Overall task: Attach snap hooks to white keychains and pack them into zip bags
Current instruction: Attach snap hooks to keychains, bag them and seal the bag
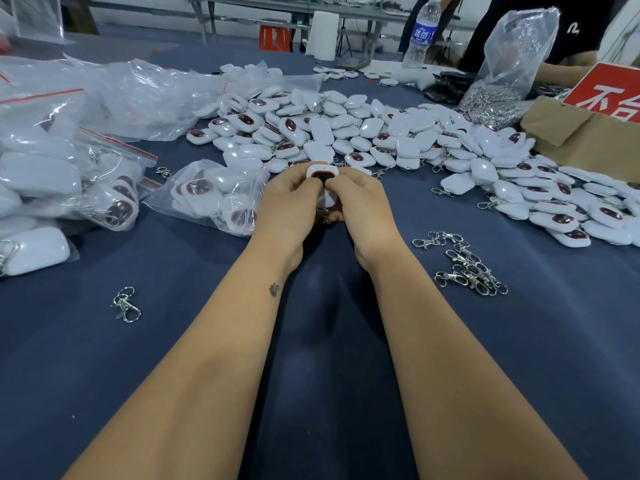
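From the head view I have both hands together over the middle of the blue table (194, 341): my left hand (289, 206) and right hand (360, 209) are both clamped on one white keychain (322, 173), thumbs pinching its upper face, with a bit of metal, probably the snap hook (326, 216), showing low between the palms. I judge the hook is being fitted now. The risk is the small ring slipping out of the fingers, since the join is hidden under my hands and I can't see whether it has caught. A dropped piece could vanish into the keychain pile (346, 133) just beyond my knuckles. The half-filled zip bag (211, 195) sits just beside my left hand, the loose hooks (467, 265) lie near my right forearm. Open cloth runs toward me, with the room to work.
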The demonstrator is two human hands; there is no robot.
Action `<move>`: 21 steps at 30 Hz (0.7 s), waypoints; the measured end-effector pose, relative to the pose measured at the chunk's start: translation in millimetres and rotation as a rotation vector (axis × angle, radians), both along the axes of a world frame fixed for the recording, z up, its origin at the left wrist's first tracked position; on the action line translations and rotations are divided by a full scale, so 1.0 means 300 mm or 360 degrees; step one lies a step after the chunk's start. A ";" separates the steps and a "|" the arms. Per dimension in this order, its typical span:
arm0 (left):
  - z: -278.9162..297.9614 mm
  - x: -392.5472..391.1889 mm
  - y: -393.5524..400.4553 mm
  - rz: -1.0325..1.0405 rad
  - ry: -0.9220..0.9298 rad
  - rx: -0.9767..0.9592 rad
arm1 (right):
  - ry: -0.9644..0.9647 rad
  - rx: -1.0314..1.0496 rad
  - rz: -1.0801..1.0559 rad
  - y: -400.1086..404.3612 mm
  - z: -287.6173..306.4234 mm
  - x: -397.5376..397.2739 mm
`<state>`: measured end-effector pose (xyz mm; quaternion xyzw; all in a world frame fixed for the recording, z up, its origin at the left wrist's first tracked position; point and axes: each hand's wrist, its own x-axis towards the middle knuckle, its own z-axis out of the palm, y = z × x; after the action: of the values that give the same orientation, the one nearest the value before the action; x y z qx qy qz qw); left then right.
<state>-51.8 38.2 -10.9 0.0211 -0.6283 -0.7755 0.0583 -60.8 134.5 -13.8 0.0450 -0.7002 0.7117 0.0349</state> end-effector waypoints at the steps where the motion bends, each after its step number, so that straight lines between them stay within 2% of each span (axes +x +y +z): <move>1: -0.001 -0.001 -0.001 0.0019 0.0012 -0.0027 | 0.0001 0.0006 0.0000 0.000 0.002 0.002; 6: 0.003 0.008 -0.001 0.0072 0.0052 -0.0120 | -0.0032 -0.0051 -0.0014 -0.001 0.017 0.013; 9: 0.016 0.025 0.006 0.0080 0.0147 -0.0406 | -0.0117 -0.0268 -0.0076 0.007 0.030 0.012; 12: 0.042 0.055 0.008 0.0148 0.0462 -0.0784 | -0.0183 -0.0589 -0.0185 0.022 0.041 0.002; 15: 0.080 0.077 -0.049 0.0537 0.0807 -0.1085 | -0.0214 -0.0866 -0.0183 0.033 0.045 -0.003; 17: 0.094 0.064 -0.115 0.0750 0.0672 -0.1400 | -0.0241 -0.1026 -0.0126 0.032 0.041 -0.001; 19: 0.088 0.044 -0.176 0.0720 0.0317 -0.1684 | -0.0224 -0.1095 -0.0055 0.024 0.036 0.001; 21: 0.075 0.036 -0.213 0.0613 0.0057 -0.1773 | -0.0181 -0.1101 0.0029 0.008 0.036 0.009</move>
<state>-41.0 -25.7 11.6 0.0880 -0.9247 -0.3043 0.2111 -58.1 137.0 -3.0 -0.0028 -0.4180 0.9084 0.0027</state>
